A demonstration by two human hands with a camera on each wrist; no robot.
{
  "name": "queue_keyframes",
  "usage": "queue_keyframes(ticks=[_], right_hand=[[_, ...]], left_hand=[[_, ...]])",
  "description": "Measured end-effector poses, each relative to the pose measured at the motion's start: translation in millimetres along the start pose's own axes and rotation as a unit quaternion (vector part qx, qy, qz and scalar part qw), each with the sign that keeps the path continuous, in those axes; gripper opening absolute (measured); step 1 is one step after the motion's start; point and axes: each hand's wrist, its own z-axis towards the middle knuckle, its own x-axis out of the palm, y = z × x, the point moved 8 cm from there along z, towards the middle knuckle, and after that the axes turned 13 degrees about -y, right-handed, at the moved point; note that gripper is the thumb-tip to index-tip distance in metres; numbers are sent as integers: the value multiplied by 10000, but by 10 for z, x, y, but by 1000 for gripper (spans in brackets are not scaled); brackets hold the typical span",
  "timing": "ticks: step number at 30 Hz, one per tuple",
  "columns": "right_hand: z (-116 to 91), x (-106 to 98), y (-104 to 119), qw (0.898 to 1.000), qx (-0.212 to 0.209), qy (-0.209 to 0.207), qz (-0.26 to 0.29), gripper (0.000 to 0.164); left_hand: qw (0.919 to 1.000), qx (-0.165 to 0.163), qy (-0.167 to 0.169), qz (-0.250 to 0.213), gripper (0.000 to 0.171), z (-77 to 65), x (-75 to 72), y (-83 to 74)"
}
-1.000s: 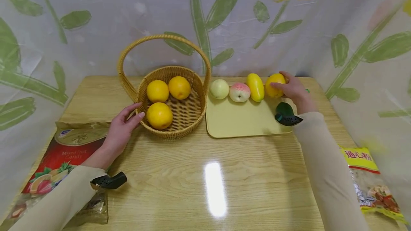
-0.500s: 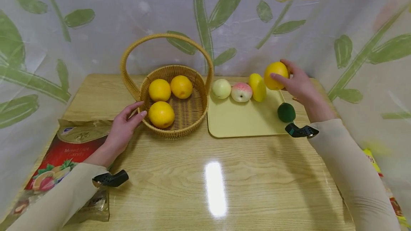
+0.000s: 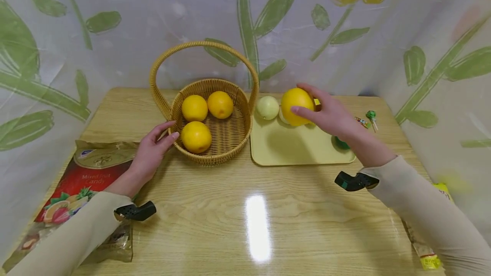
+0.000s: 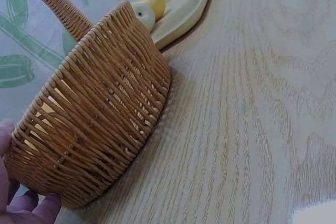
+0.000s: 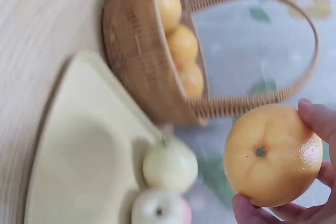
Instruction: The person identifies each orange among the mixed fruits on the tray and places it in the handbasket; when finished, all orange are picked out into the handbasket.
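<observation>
An orange (image 3: 298,106) is held in my right hand (image 3: 331,116), raised over the yellow tray (image 3: 299,152). Thumb and fingers wrap its sides, and its stem spot faces the camera in the right wrist view. My left hand (image 3: 153,150) holds the near-left rim of a wicker basket (image 3: 215,156); in the left wrist view its fingers (image 4: 50,205) curl against the woven wall. Inside the basket lie three oranges (image 3: 196,136). On the tray sit a pale green round fruit (image 3: 267,107), a pink-white peach (image 5: 157,208) and a dark green fruit (image 3: 339,143), partly hidden by the right hand.
The basket's tall handle (image 3: 203,44) arches above it, left of the tray. A mixed fruit candy bag (image 3: 96,169) lies at left under the left arm. Behind the tray's right end are a green lollipop (image 3: 371,115) and a small wrapped sweet (image 3: 361,122). A floral curtain backs the table.
My right hand has lifted the orange off the tray's right end and carried it left, over the peach and the yellow fruit. The left hand stays at the basket rim.
</observation>
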Motion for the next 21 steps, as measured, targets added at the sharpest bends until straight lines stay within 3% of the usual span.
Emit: queue_keyframes(ticks=[9,13,21], right_hand=[[-48,449,470,9933,-568,487,885,66],[-24,623,640,9912,-986,580,663,64],[140,1033,837,9867,-1247,948,441,66]], left_hand=[[10000,3,50,41,64,-5,3,-5],[9998,74,48,171,64,-11,-1,-13],[9998,115,38,130,63,-7,3,-20]])
